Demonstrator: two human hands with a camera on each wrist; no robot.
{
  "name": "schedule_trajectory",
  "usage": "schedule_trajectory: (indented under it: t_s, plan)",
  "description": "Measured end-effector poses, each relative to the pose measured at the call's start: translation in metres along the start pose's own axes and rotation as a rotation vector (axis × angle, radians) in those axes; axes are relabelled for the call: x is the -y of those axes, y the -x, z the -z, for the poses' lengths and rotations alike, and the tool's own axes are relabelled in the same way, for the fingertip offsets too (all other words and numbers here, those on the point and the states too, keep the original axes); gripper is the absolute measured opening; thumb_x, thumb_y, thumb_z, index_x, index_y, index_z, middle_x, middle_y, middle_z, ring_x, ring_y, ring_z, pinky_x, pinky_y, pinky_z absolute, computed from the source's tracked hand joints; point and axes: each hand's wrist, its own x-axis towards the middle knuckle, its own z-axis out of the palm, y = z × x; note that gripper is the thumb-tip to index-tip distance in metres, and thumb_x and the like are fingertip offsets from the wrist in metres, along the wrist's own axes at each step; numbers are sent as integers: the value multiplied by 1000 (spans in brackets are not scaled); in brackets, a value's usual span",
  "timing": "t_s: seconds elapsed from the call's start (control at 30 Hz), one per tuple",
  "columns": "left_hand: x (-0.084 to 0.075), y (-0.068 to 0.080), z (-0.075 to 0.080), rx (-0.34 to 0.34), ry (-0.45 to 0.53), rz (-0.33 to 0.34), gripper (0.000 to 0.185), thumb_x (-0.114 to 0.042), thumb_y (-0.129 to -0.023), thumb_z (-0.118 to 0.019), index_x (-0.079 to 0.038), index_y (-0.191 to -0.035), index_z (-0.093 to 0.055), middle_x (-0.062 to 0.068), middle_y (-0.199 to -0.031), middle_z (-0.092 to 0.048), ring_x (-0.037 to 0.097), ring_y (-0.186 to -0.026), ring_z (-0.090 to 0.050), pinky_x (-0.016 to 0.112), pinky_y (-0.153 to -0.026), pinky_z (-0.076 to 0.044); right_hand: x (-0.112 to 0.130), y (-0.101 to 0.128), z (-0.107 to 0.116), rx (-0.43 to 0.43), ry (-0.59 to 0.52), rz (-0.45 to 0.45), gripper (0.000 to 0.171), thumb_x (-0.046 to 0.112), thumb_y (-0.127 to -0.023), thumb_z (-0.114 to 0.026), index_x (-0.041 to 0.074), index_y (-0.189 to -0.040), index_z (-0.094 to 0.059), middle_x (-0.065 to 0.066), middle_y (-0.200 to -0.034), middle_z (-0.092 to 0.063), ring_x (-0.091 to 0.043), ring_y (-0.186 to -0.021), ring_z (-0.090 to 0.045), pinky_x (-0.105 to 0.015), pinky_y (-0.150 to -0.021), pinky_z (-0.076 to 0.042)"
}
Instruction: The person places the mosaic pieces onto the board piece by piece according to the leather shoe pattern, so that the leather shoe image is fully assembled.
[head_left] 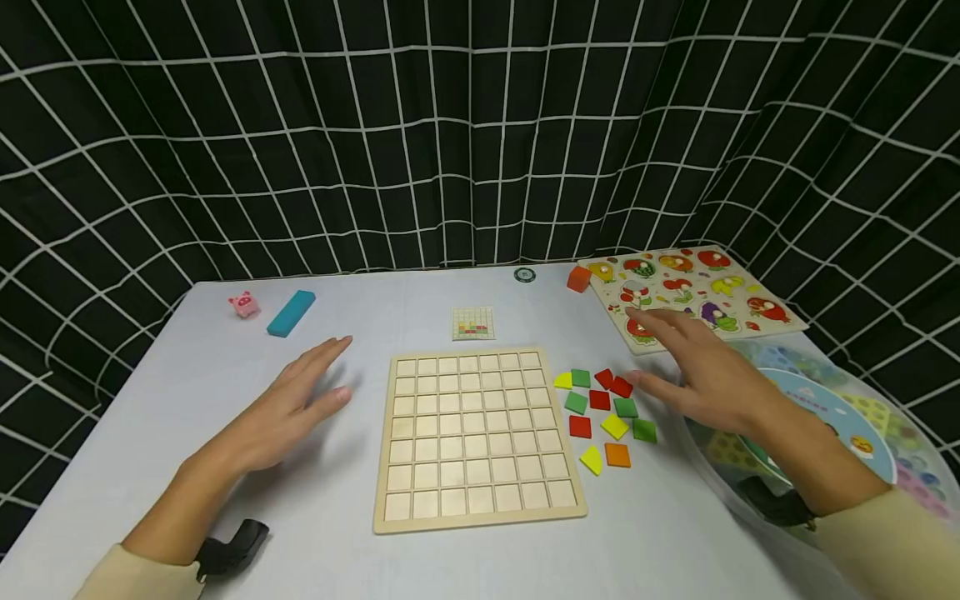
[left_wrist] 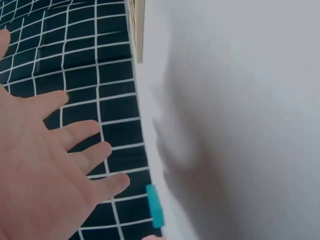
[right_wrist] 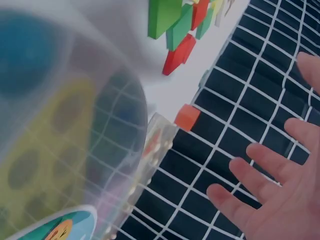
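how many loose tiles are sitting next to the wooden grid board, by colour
Loose tiles right of the wooden grid board, near the right hand:
red tiles: 4
green tiles: 4
yellow tiles: 3
orange tile: 1
Total: 12

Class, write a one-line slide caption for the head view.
Open left hand and right hand hover beside an empty wooden grid board and coloured tiles.
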Motion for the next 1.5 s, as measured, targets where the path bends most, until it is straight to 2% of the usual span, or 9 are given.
schedule_trajectory:
  t_s: [0.23,0.37,0.53,0.77,0.97,1.1,1.3,1.5]
  plan:
    - [1,-9,-12,17,55,37,65,-49,-106,-50,-25,-163,-32,17,-170,-25,44,-157,-19,76,-117,-19,4,-8,-4,15,-51,6,76,49,-97,-68,23,-161,-37,-18,-156,-43,-43,-139,-43,-74,-103,-43]
    - [1,-16,-17,20,140,30,62,-46,-106,-53,-22,-161,-37,17,-169,-27,43,-157,-22,73,-119,-21,7,-13,-7,28,-88,11,69,45,-99,-66,21,-158,-42,-19,-153,-47,-43,-137,-46,-72,-104,-44]
    - [3,-22,-23,35,219,32,60,-43,-104,-57,-20,-157,-42,17,-169,-27,43,-157,-22,72,-120,-21,16,-20,-11,36,-187,30,58,38,-100,-66,17,-152,-51,-17,-149,-52,-41,-132,-53,-69,-104,-47]
    - [5,-27,-31,56,195,11,61,-39,-99,-66,-16,-154,-48,19,-166,-31,45,-155,-25,71,-120,-22,24,-31,-14,53,-251,70,44,29,-100,-68,13,-141,-63,-14,-139,-63,-37,-128,-58,-63,-104,-49]
    - [2,-28,-37,81,140,-62,56,-33,-94,-72,-13,-145,-59,21,-158,-46,51,-152,-28,75,-121,-8,27,-45,-27,128,-290,80,35,20,-97,-70,9,-130,-70,-12,-128,-72,-36,-127,-60,-61,-106,-49]
    - [2,-28,-39,87,122,-59,55,-31,-91,-76,-12,-141,-64,21,-156,-49,53,-153,-24,73,-122,-4,31,-54,-38,174,-281,59,31,19,-96,-71,10,-125,-74,-9,-124,-72,-35,-123,-61,-58,-106,-50]
    - [4,-27,-40,89,89,-57,57,-28,-87,-81,-10,-139,-66,20,-157,-49,52,-153,-25,71,-123,-6,33,-66,-52,217,-244,60,23,23,-95,-75,12,-115,-78,-6,-109,-69,-23,-98,-59,-45,-94,-55]
    - [6,-27,-40,93,91,-62,58,-29,-87,-82,-11,-140,-65,17,-157,-49,50,-154,-25,71,-123,-6,35,-71,-56,207,-197,67,16,21,-92,-79,13,-106,-78,-3,-103,-67,-22,-95,-57,-45,-93,-53]
